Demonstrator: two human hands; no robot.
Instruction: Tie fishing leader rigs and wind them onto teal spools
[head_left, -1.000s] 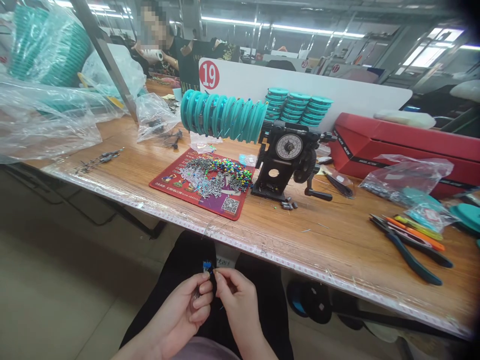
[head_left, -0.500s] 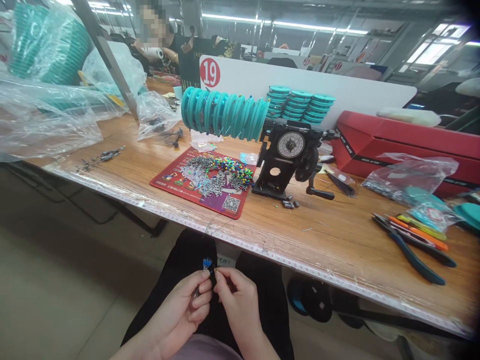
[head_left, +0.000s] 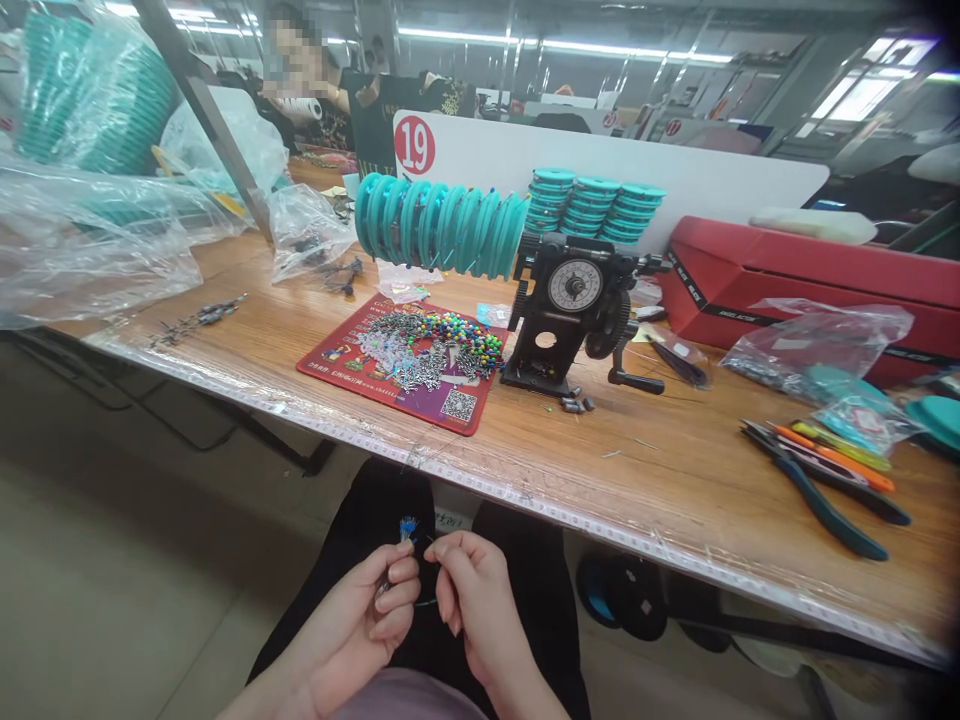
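Note:
Above my lap, my left hand [head_left: 384, 600] is closed round a small bundle of thin pieces with blue tips [head_left: 407, 527], which stick up past the thumb and forefinger. Close beside it on the right, my right hand [head_left: 474, 590] has its thumb and forefinger pinched together. A thin dark strand or wire end seems to show at those fingertips, too fine to name. A short gap separates the two hands, and both are below the front edge of the table [head_left: 525, 497].
On the table, a red mat [head_left: 337, 375] bears heaps of small metal parts and coloured beads [head_left: 461, 330]. Behind it stands a black hand-cranked winder [head_left: 574, 300] with turquoise spools [head_left: 442, 225]. Pliers [head_left: 825, 500] lie at right, near a red box [head_left: 750, 270]. Plastic bags [head_left: 97, 240] cover the left.
My right hand has drawn slightly away from the bundle, and its lower fingers hang further down. The left hand keeps its hold. The view has shifted a little.

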